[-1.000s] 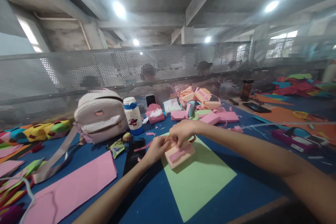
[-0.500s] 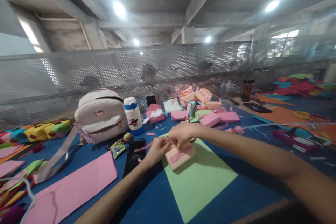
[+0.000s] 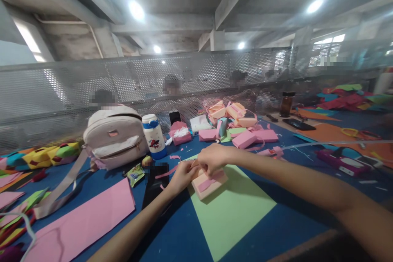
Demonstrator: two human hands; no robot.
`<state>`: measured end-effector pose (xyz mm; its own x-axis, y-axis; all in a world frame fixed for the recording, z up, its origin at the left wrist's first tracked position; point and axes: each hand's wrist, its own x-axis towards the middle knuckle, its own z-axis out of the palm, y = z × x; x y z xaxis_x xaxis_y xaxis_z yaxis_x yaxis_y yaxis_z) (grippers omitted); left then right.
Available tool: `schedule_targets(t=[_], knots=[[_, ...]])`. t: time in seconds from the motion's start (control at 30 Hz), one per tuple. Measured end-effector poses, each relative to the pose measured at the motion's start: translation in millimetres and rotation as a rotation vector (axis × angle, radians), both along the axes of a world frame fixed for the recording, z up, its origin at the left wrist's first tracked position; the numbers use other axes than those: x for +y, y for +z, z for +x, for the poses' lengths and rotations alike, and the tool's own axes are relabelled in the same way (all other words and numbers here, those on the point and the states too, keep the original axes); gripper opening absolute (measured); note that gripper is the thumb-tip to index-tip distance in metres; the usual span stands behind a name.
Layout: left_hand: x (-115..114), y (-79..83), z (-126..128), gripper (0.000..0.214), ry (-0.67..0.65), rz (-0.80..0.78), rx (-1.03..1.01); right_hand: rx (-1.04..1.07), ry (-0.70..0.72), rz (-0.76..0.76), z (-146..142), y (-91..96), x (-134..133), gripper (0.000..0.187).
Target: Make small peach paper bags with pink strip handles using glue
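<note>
A small peach paper box (image 3: 201,182) with a pink paper strip (image 3: 211,181) across its top rests on a light green sheet (image 3: 236,213). My left hand (image 3: 183,175) pinches the box's far left edge between thumb and fingers. Over the far side of the box, my right hand (image 3: 213,157) is closed, its curled fingers pressing down at the same edge close to my left fingertips. The spot where both sets of fingers meet is partly hidden by the right hand.
Folded pink paper boxes (image 3: 244,139) and peach ones lie behind my hands. A white backpack (image 3: 118,137), a bottle (image 3: 153,139) and a pink sheet (image 3: 89,217) are on the left. A pink glue gun (image 3: 272,152) lies right. A perforated metal screen (image 3: 138,77) stands behind.
The view has shifted slightly, so everything sits a little further left. Both hands keep nearly the same hold on the box.
</note>
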<state>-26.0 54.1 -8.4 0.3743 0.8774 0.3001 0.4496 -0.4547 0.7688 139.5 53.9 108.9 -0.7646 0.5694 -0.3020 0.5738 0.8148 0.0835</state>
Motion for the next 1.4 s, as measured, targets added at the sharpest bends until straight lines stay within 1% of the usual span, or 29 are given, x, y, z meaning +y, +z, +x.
schedule_targets(t=[0.17, 0.37, 0.6, 0.73, 0.83, 0.87, 0.93, 1.0, 1.03, 1.07, 1.13, 1.2, 1.27, 1.3, 1.4], knots=[[2, -2.8, 0, 0.035, 0.018, -0.013, -0.029, 0.021, -0.001, 0.025, 1, -3.8, -1, 0.023], [2, -2.5, 0, 0.033, 0.013, -0.032, -0.063, 0.045, -0.011, 0.056, 2, -7.7, -1, 0.020], [3, -3.4, 0, 0.038, 0.021, -0.063, -0.103, 0.138, -0.038, 0.124, 3, -17.7, -7, 0.014], [2, -2.0, 0, 0.039, 0.028, -0.074, -0.131, 0.267, -0.068, 0.160, 8, -21.1, -11, 0.011], [2, -1.4, 1, 0.038, 0.048, -0.062, -0.148, 0.414, -0.106, 0.177, 22, -19.7, -13, 0.004], [2, -1.4, 1, 0.037, 0.062, -0.051, -0.154, 0.473, -0.130, 0.190, 28, -20.6, -13, 0.007], [2, -1.6, 1, 0.035, 0.095, -0.021, -0.162, 0.605, -0.182, 0.223, 43, -27.9, -12, 0.014], [3, -1.6, 1, 0.032, 0.129, 0.012, -0.164, 0.746, -0.223, 0.238, 58, -44.9, -10, 0.018], [2, -1.4, 1, 0.030, 0.143, 0.029, -0.161, 0.943, -0.254, 0.168, 64, -56.6, -8, 0.026], [2, -0.9, 1, 0.028, 0.158, 0.048, -0.156, 1.095, -0.285, 0.065, 70, -69.7, -5, 0.038], [-2, 0.8, 3, 0.024, 0.186, 0.094, -0.139, 1.275, -0.362, -0.225, 77, -95.8, -1, 0.059], [-7, 3.5, 6, 0.022, 0.210, 0.139, -0.114, 1.379, -0.404, -0.513, 80, -116.2, 1, 0.076], [-14, 6.6, 9, 0.022, 0.224, 0.172, -0.089, 1.436, -0.412, -0.721, 79, -127.8, 1, 0.080], [-17, 8.1, 11, 0.023, 0.226, 0.184, -0.079, 1.448, -0.413, -0.785, 79, -130.6, 0, 0.081], [-23, 11.3, 15, 0.028, 0.221, 0.205, -0.062, 1.481, -0.381, -0.877, 77, -133.5, -4, 0.082]])
